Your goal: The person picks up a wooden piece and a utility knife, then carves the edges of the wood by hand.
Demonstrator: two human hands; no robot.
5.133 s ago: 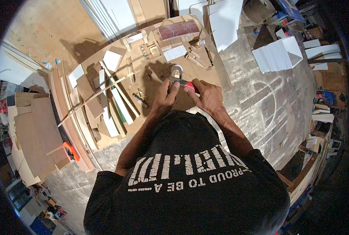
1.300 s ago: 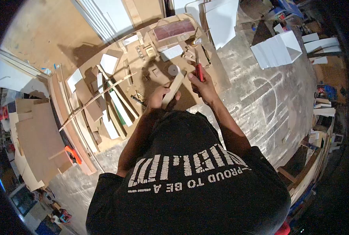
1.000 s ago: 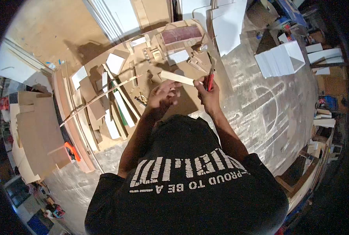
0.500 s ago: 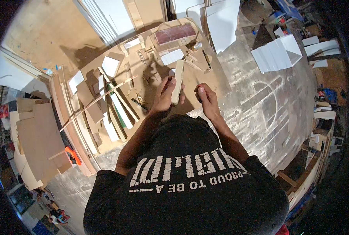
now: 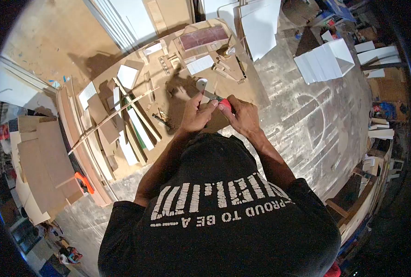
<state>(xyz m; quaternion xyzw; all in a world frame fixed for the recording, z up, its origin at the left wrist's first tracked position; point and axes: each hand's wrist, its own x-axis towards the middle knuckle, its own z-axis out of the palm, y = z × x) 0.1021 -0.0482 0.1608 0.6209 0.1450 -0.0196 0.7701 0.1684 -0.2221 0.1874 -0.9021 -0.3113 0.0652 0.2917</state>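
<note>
My right hand (image 5: 245,116) is closed round a red-handled tool (image 5: 225,105). A narrow grey blade-like part, with some green beside the handle, runs from it toward my left hand (image 5: 196,115). That hand is closed too, its thumb reaching across to the tool. Just above its fingers shows a pale, round-ended piece (image 5: 201,84); whether it is gripped or lies behind is unclear. Both hands are close together above the brown worktable (image 5: 217,123). The wooden block is not plainly visible now.
Cut strips and boards (image 5: 136,127) lie on the table's left, crossed by a long thin stick (image 5: 115,117). Toward the back are a dark red panel (image 5: 204,38) and small wooden pieces (image 5: 221,71). White panels (image 5: 323,62) stand on the floor at right. An orange-handled tool (image 5: 84,183) is at left.
The wooden block upright in my left hand has gone from plain sight. My right hand has turned inward, bringing the red-handled tool up to the left hand's thumb.
</note>
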